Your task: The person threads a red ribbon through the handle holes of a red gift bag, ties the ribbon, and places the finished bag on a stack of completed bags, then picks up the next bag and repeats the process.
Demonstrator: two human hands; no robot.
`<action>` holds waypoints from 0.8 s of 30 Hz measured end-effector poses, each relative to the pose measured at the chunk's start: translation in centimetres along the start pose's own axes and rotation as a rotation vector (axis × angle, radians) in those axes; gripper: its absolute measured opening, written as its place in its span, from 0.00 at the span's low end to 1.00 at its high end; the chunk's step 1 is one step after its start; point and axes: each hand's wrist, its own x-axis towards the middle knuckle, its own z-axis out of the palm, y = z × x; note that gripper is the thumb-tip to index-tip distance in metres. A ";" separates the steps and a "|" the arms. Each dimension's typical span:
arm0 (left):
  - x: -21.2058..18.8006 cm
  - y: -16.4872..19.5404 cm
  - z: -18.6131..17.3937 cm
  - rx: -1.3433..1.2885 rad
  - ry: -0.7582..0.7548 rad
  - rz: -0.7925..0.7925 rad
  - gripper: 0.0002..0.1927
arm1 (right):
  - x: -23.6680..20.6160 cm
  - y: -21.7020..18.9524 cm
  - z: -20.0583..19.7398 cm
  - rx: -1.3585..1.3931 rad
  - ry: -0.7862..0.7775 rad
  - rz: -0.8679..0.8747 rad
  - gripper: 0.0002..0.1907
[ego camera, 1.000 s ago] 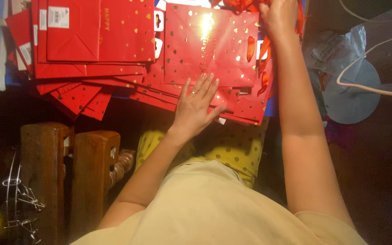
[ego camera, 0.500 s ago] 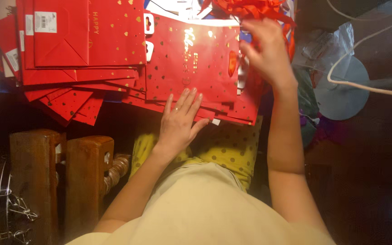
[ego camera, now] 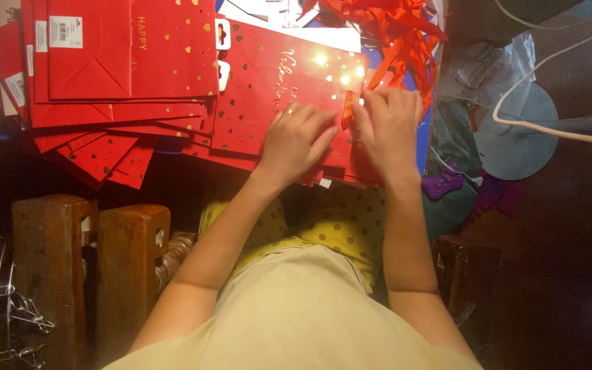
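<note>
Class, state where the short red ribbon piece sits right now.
In the head view, the red ribbon piece sits upper centre on the top red gift bag, between the left hand and right hand.

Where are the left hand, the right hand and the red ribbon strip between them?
left hand (ego camera: 297,139), head view, on its back.
right hand (ego camera: 388,130), head view, on its back.
red ribbon strip (ego camera: 347,109), head view, mid-strip.

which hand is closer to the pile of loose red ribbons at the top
Right. The right hand lies just below the pile of loose red ribbons; the left hand sits further left on the red gift bag.
</note>
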 end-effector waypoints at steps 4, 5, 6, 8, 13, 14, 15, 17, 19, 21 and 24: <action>1.0 -0.3 1.5 -0.120 0.102 -0.044 0.11 | -1.1 -2.7 -0.8 0.035 0.020 0.096 0.16; 0.8 -0.4 1.6 -0.134 0.132 -0.040 0.11 | -1.3 -3.2 -0.9 0.058 0.060 0.104 0.15; 0.5 -0.4 1.7 -0.142 0.130 -0.052 0.10 | -1.4 -3.6 -0.9 0.080 0.102 0.109 0.14; -0.6 -0.3 1.5 -0.152 0.130 -0.078 0.08 | -1.5 -4.1 -0.9 0.169 0.146 0.132 0.11; -3.0 1.6 0.9 -0.218 0.138 -0.124 0.07 | -2.6 -4.6 -0.6 0.651 -0.018 0.540 0.07; -2.9 2.0 0.9 -0.236 0.146 -0.116 0.08 | -3.1 -4.5 -0.7 0.642 0.002 0.487 0.07; -2.7 2.3 0.9 -0.283 0.090 -0.185 0.09 | -3.7 -4.3 -0.8 0.632 0.020 0.433 0.06; -2.7 3.0 1.0 -0.382 -0.026 -0.334 0.14 | -4.5 -3.7 -0.7 0.690 0.022 0.414 0.06; -2.1 2.9 1.2 -0.390 -0.029 -0.332 0.14 | -5.3 -3.1 -0.2 0.826 0.008 0.486 0.06; -1.4 2.4 1.4 -0.414 -0.027 -0.314 0.13 | -5.4 -2.3 0.4 0.933 0.016 0.355 0.08; -1.3 1.2 1.5 -0.506 -0.045 -0.294 0.11 | -4.9 -1.4 1.4 1.315 -0.025 0.445 0.13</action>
